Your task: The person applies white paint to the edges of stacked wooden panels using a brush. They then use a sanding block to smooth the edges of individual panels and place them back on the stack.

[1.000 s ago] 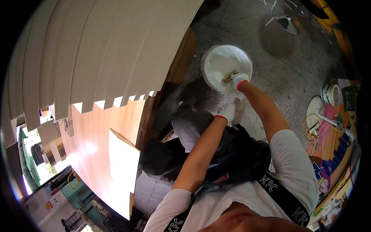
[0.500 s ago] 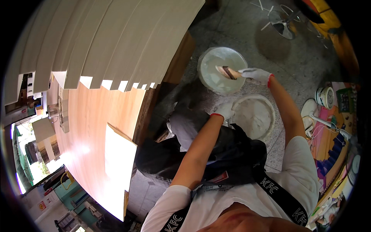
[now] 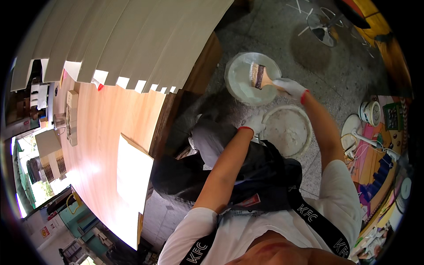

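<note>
A wide, flat paintbrush (image 3: 260,78) with a wooden handle is in my right hand (image 3: 289,88), which wears a white glove with a red cuff. Its bristles are over the far bucket (image 3: 230,84), which holds a pale, milky liquid; whether they touch it I cannot tell. My left hand (image 3: 252,122), gloved the same way, is beside my knee at the left rim of a nearer round bucket (image 3: 308,132). That bucket has whitish residue inside. The left fingers look curled, and what they hold, if anything, is hidden.
To my left stands a wood-grain tabletop (image 3: 106,119) with a white sheet (image 3: 130,176) near its edge. Large stacked boards (image 3: 145,39) overhang its far end. A fan (image 3: 324,31) stands on the floor beyond the buckets. At right, a cluttered surface carries a small tub (image 3: 373,112).
The paintbrush has turned, so its broad face now shows instead of its narrow edge. My left hand has shifted slightly left and away from me.
</note>
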Demonstrator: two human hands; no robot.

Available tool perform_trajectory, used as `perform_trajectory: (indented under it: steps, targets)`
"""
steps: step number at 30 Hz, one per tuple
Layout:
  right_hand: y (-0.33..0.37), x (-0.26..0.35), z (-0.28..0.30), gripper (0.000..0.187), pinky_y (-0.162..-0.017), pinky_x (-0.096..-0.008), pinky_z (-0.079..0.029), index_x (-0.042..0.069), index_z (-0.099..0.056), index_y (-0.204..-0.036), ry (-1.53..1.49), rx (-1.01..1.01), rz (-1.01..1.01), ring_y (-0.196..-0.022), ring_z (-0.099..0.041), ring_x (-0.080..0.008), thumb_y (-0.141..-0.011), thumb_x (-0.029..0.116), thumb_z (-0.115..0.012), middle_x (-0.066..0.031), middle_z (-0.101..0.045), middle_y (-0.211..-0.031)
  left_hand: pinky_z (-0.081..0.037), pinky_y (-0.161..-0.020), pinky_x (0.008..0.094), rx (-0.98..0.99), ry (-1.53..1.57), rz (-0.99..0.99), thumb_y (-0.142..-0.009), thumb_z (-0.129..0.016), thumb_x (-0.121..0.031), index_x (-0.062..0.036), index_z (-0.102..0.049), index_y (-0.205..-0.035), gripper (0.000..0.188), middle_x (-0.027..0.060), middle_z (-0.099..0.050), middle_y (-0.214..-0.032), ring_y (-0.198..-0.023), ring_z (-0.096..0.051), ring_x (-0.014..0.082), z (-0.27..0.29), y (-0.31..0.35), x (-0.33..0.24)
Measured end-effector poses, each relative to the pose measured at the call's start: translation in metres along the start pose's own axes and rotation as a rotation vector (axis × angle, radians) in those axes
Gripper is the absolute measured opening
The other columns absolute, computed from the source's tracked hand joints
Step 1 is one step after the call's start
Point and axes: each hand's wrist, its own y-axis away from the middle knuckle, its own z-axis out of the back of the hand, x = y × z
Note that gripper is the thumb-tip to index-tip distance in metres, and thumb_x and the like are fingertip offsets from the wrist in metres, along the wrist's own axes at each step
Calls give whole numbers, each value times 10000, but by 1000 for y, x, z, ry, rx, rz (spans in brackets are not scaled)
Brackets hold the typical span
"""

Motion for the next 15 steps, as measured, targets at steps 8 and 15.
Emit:
perform_trajectory:
  steps: [8,15]
  targets:
    - [-181,-76,-34,463,-799,-401,-516,79,-647,-1182,1059,-99,104,-903,-659,-343,-990,458,-461,-121,-704,-1025,-471,-922,526,30,-15,-63,-801,-633,-219,-64,-428,-1290,552,300,-634,-1137,-1097,-614,457,-14,-20,23]
    - [-158,-62,-69,488,-982,-422,-469,84,-604,-1282,1095,-243,-90,-1171,-614,-332,-1033,408,-338,-151,-637,-1283,-479,-932,519,4,31,-26,-791,-641,-211,-38,-438,-1279,555,308,-628,-1148,-1098,-612,464,-14,-28,23]
